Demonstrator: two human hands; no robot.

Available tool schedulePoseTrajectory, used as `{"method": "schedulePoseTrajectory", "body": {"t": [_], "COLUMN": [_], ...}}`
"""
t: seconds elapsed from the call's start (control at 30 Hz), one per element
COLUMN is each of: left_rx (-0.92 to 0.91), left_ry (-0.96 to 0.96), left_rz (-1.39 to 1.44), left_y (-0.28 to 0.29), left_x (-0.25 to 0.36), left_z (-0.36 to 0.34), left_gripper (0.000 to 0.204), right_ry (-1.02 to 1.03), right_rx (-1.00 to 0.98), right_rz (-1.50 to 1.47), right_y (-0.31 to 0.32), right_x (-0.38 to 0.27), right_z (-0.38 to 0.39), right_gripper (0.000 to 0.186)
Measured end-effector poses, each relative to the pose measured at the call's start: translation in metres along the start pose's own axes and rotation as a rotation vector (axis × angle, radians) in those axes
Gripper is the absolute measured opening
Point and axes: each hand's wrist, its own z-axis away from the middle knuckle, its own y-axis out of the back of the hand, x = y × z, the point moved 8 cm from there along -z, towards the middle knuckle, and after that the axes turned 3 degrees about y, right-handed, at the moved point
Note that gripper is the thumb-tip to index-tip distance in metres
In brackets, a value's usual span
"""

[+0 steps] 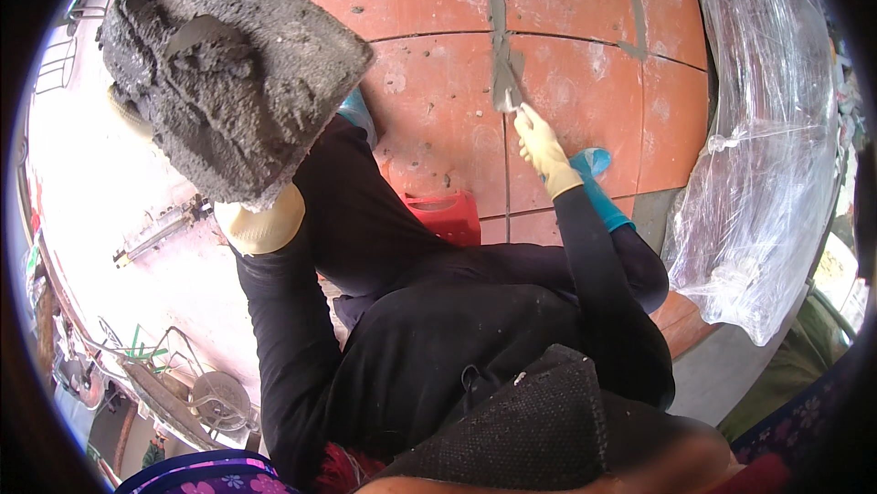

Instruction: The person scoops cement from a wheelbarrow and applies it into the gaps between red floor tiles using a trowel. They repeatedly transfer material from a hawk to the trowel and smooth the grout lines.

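My left hand [263,224], in a cream rubber glove, supports a flat, mortar-caked board [324,42] held up at the upper left. A thick heap of wet grey mortar [206,83] lies on it. Other gloved fingertips show at the board's far edge and left side. Farther right, my gloved right hand [544,149] is closed around a small trowel [512,97], whose blade, partly hidden, meets the orange tiles [429,83] at a joint. Grey mortar [496,10] fills that joint beyond the blade. Nearer me, the same joint shows as a dark line.
A red plastic piece [448,214] sits between my legs, mostly hidden by them. Clear plastic sheeting [754,147] covers something along the right side. Blue covers [594,179] wrap my feet. At lower left is a wheelbarrow [169,394]; a long metal tool [160,231] lies closer.
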Motion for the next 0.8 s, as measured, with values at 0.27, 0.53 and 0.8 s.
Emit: {"method": "schedulePoseTrajectory", "body": {"t": [0.27, 0.53, 0.8], "left_rx": [0.005, -0.022, -0.058], "left_ry": [0.011, 0.082, 0.055], "left_rz": [-0.056, -0.026, 0.021], "left_y": [-0.005, -0.003, 0.002], "left_x": [0.003, -0.004, -0.001], "left_z": [0.010, 0.003, 0.002], "left_gripper": [0.103, 0.103, 0.104], "right_ry": [0.172, 0.285, 0.215], "right_rx": [0.099, 0.138, 0.104], "right_rz": [0.248, 0.587, 0.429], "right_y": [0.011, 0.013, -0.001], "right_x": [-0.065, 0.015, 0.065], "right_z": [-0.064, -0.023, 0.041], "right_gripper": [0.054, 0.049, 0.051]}}
